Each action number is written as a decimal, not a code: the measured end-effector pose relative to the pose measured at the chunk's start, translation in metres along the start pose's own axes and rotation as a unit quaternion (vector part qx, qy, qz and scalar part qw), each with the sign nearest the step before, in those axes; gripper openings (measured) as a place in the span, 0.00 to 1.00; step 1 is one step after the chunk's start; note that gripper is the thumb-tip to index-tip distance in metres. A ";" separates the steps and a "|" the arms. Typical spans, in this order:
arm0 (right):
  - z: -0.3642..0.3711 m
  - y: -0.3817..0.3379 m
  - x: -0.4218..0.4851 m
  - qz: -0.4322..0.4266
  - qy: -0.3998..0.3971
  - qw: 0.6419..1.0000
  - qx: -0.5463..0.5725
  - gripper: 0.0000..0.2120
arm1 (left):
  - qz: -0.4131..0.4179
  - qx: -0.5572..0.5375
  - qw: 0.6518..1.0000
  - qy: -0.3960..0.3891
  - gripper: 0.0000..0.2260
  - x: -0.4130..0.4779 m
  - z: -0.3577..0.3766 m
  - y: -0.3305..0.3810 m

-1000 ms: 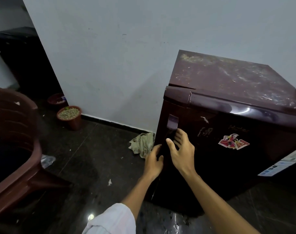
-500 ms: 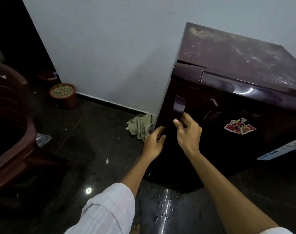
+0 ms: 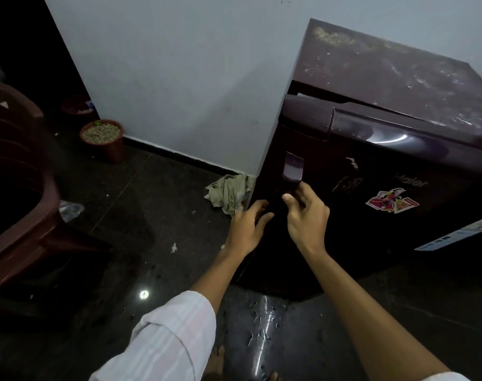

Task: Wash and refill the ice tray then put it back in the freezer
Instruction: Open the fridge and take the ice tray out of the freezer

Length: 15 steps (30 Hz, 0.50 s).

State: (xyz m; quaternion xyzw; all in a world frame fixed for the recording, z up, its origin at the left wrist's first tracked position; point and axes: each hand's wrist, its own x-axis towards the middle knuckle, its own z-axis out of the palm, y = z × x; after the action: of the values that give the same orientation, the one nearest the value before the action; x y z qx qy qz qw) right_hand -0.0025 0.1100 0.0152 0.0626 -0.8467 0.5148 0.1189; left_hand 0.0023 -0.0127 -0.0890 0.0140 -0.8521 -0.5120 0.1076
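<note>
A pale striped sleeve (image 3: 162,336) was seen nearest the camera, at the lower edge of the dark floor (image 3: 124,215); water droplets (image 3: 261,320) lay on the floor just in front of the fridge; the left hand (image 3: 245,226) was placed against the left front edge of the fridge door (image 3: 371,215), fingers loosely curled around that edge, whether gripping firmly could not be told; the right hand (image 3: 305,215) was closed on the lower end of the door handle (image 3: 292,171), fingers bent around it and thumb laid across; the door appeared very slightly parted from the cabinet at its top left corner; the maroon fridge (image 3: 385,86) stood at the right against the white wall (image 3: 179,78); the ice tray was not visible, presumably hidden within; a colourful sticker (image 3: 391,202) was fixed to the door front; a crumpled cloth (image 3: 228,193) lay on the floor at the fridge's left corner, touching the wall; a brown plastic chair (image 3: 19,204) occupied the left edge; a pebble-filled pot (image 3: 103,137) stood farther back beside the wall.
</note>
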 end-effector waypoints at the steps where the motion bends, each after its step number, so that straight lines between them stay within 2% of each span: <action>1: -0.002 0.001 -0.006 -0.002 -0.002 1.000 0.007 0.13 | 0.003 0.003 1.000 0.008 0.19 -0.007 0.002 0.000; 10: -0.029 0.006 -0.055 0.001 -0.030 0.998 0.048 0.15 | 0.020 0.012 0.998 0.054 0.18 -0.068 0.017 0.009; 15: -0.046 0.011 -0.090 0.001 -0.034 0.997 0.071 0.15 | 0.017 0.038 0.996 0.084 0.21 -0.109 0.027 0.025</action>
State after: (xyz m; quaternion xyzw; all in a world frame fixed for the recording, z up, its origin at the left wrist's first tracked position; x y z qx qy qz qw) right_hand 0.0878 0.1545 0.0026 0.0878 -0.8118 0.5710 0.0849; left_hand 0.1053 0.0370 -0.0977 0.0464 -0.8589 -0.4745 0.1871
